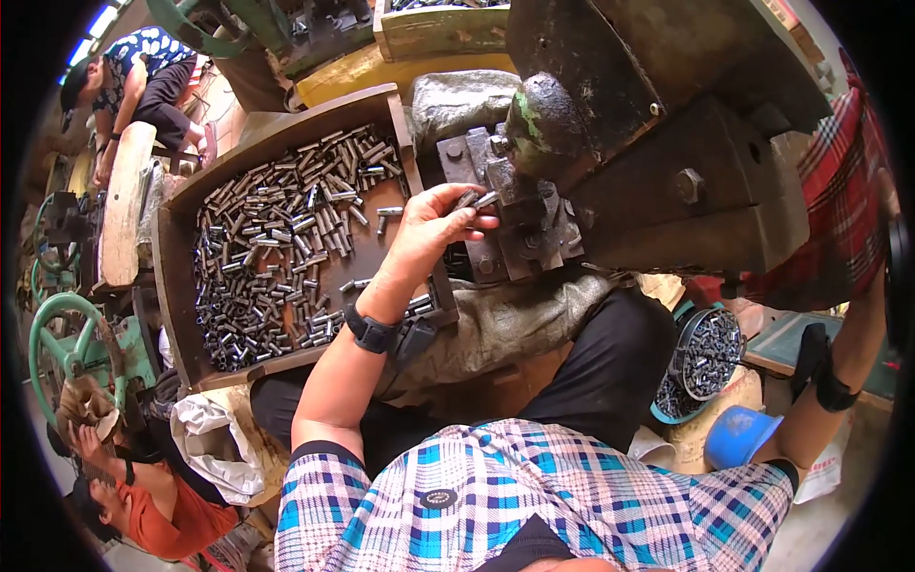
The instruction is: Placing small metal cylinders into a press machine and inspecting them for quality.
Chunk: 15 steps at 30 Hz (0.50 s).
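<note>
My left hand (440, 221) is at the press's tooling, thumb and fingers pinched on small metal tubes (474, 201). They sit right beside the dark steel die block (522, 214) of a heavy machine (667, 153). Under my left forearm lies a wooden tray (286, 367) holding many short metal tubes (276, 238), some shiny, some dull. Far to the right, my right arm reaches up past a red plaid cloth (829, 200). My right hand (886, 195) is at the picture's dark rim, its fingers mostly hidden, so its grip is unclear.
A round metal basket of small parts (710, 353) stands by my right knee, with a blue bucket (739, 439) nearer. A white sack (214, 448) is at lower left. Two people work at left, one in orange (176, 515), near a green handwheel (67, 353). Grey sacking (515, 319) covers my lap.
</note>
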Each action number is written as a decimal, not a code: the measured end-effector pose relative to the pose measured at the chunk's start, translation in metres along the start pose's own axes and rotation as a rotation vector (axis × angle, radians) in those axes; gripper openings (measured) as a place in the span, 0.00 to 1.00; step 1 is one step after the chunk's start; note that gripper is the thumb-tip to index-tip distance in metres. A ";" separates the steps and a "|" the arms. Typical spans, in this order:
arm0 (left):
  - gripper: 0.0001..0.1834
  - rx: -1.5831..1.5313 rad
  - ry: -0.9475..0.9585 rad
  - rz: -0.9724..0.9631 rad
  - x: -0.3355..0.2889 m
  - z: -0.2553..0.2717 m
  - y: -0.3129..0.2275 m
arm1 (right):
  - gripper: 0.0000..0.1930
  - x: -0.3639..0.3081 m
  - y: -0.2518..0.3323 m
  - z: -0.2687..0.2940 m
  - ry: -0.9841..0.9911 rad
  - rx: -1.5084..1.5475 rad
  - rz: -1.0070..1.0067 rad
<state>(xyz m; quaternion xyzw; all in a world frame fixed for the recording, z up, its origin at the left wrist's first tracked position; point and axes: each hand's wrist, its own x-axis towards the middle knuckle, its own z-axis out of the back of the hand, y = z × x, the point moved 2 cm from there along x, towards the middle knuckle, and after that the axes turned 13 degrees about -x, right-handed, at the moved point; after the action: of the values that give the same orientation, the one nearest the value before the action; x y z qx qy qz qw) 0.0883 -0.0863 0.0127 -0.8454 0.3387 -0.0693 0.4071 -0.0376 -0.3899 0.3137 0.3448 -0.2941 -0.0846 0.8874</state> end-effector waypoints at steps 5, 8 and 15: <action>0.15 0.048 -0.101 0.020 0.005 -0.001 0.005 | 0.23 0.010 0.005 0.001 -0.070 -0.042 -0.112; 0.13 0.139 -0.129 0.023 0.008 -0.001 0.008 | 0.21 0.018 0.010 -0.002 -0.005 -0.011 -0.126; 0.11 0.273 -0.173 -0.024 0.015 -0.002 0.011 | 0.28 0.006 -0.016 0.021 -0.085 -0.042 -0.142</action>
<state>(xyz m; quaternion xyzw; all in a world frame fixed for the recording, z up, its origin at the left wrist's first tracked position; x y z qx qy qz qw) 0.0934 -0.1021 0.0036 -0.7891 0.2796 -0.0464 0.5449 -0.0440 -0.4160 0.3181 0.3422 -0.3046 -0.1679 0.8729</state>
